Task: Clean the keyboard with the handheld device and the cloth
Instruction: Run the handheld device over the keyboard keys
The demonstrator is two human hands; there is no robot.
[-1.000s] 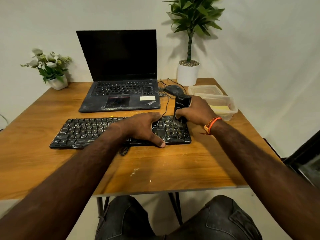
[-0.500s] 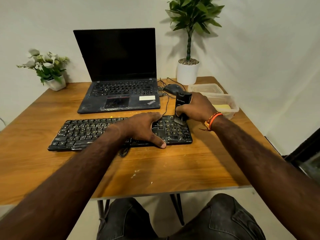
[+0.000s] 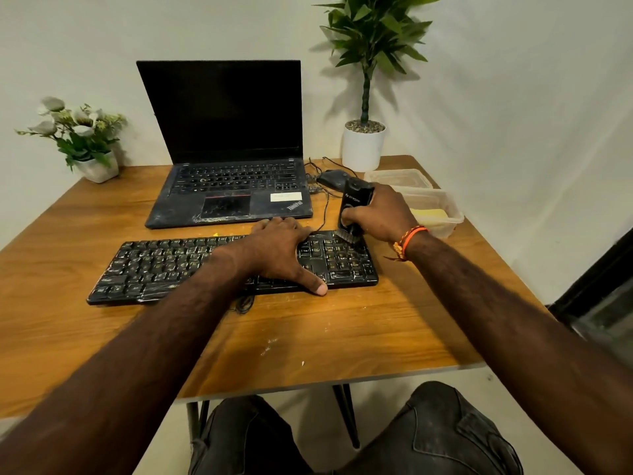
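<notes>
A dusty black keyboard [image 3: 164, 265] lies across the middle of the wooden table [image 3: 342, 337]. My left hand [image 3: 284, 252] rests flat on its right half, thumb at the front edge. My right hand [image 3: 383, 214] grips a black handheld device [image 3: 354, 200] upright, its brush tip touching the keyboard's far right corner above the number pad. A yellow cloth [image 3: 430, 214] lies inside a clear plastic tub [image 3: 448, 221] just right of that hand.
An open dusty laptop [image 3: 226, 186] stands behind the keyboard, with a black mouse [image 3: 330, 178] and cables to its right. A second clear container [image 3: 400, 176] and a potted plant [image 3: 363, 145] sit at the back right, a flower pot [image 3: 97, 168] at the back left. White crumbs dot the table's front.
My right hand has drawn the device away from me, from the number pad's middle rows to the keyboard's far right corner. My left hand has stayed on the keys.
</notes>
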